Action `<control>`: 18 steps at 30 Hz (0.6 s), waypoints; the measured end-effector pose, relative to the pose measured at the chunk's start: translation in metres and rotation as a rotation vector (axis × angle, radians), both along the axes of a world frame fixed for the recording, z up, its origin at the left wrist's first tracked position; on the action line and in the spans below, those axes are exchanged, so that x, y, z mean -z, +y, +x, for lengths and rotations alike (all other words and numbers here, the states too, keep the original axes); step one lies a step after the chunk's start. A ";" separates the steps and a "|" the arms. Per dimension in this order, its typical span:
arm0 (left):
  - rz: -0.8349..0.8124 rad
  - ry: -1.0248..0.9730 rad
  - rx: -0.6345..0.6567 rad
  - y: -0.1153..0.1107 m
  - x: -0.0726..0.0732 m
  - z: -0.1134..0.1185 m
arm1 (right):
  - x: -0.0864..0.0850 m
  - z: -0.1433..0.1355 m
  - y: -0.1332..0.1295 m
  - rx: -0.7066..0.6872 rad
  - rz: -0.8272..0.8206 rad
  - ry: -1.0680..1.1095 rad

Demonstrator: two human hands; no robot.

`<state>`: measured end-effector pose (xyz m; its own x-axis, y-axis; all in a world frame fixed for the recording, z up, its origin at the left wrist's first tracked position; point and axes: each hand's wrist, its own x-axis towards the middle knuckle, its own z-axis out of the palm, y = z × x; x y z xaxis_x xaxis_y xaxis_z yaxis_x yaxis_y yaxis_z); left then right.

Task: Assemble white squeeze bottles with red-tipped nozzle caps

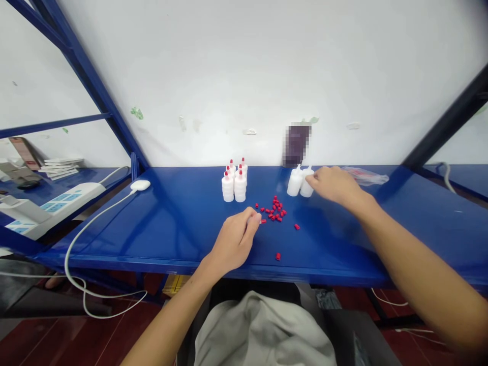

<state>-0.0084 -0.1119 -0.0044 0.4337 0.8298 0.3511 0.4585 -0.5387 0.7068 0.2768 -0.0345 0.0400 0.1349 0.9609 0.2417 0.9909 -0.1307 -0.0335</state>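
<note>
Stray cap (278, 256): small red plastic piece, alone near the glossy blue bench (171, 223) edge.
Left hand (234, 239): fingertips pinched on one red cap beside the scattered cap pile (275, 209).
Right hand (335, 184): fingers curled against two uncapped white bottles (299, 182).
Capped bottles (235, 180): cylindrical, clustered upright farther back.

Counts of items on the blue shelf (183, 213). Capped white bottles (234, 182), red-tipped and grouped together: five. Uncapped white bottles (299, 182), standing by the right hand (333, 184): two. Loose red caps (275, 210): roughly twenty, too small and crowded for an exact count, with one more pinched in the left hand (234, 240).
</note>
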 end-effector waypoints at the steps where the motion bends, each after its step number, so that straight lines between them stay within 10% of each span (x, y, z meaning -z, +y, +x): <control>1: 0.003 -0.008 -0.011 0.000 0.000 0.000 | 0.003 -0.001 0.001 -0.004 -0.037 -0.007; 18: 0.000 -0.075 -0.135 0.000 0.006 -0.002 | 0.006 0.003 0.011 -0.023 -0.001 0.052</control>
<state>-0.0101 -0.1118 -0.0099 0.2912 0.8785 0.3786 0.4727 -0.4762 0.7415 0.2801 -0.0232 0.0344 0.1248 0.9642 0.2340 0.9906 -0.1077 -0.0846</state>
